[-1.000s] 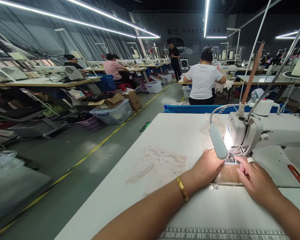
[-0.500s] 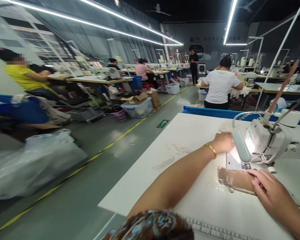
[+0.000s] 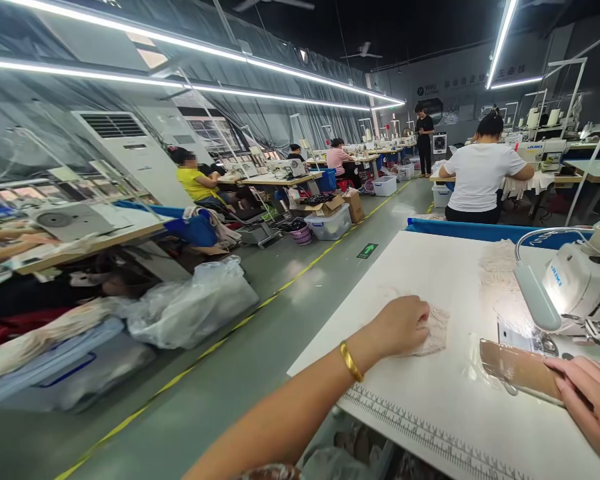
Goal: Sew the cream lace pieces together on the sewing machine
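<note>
My left hand [image 3: 400, 325], with a gold bangle at the wrist, is closed on a piece of thin pale lace [image 3: 436, 331] over the white table. More pale lace [image 3: 500, 267] lies by the sewing machine [image 3: 575, 280], whose lamp shines on it. At the right, my right hand [image 3: 593, 397] rests its fingers on the end of a flat brown piece under clear film [image 3: 523, 367], just in front of the machine's needle area. Whether the fingers grip anything is hard to tell.
Printed ruler markings [image 3: 420, 427] run along the white table's [image 3: 360, 333] near edge. A blue cloth strip [image 3: 460, 230] borders its far side. Left of it is an aisle with yellow tape [image 3: 220, 340]. Other people work at machines, one in a white shirt [image 3: 485, 173] ahead.
My left hand has moved from beside the machine leftward and nearer, with lace in it. My right hand stays at the brown piece. The view has turned left.
</note>
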